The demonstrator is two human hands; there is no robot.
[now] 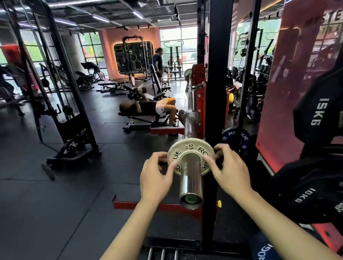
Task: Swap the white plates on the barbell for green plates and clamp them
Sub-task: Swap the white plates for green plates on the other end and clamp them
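- The small white round metal plate [185,151] sits on the chrome steel barbell sleeve [190,179], which points toward the near side.
- The left hand [155,179] grips the plate's left edge; the right hand [229,171] grips its right edge.
- The black steel rack upright [214,85] stands just right of the sleeve.
- Black rubber weight plates [323,189] hang at the near right.

Materials and surface finish at the barbell sleeve

The barbell sleeve [190,176] is polished chromed metal, glossy and smooth, with reflections along its length. The white plate [180,149] has a matt, slightly scuffed off-white coating with dark printed lettering. The rack upright [214,85] is matt black painted metal; its base rail [131,204] is painted red. The floor [49,201] is dark rubber tile, matt and finely textured. The black 15 kg plate [319,122] has a semi-gloss rubber-like face.
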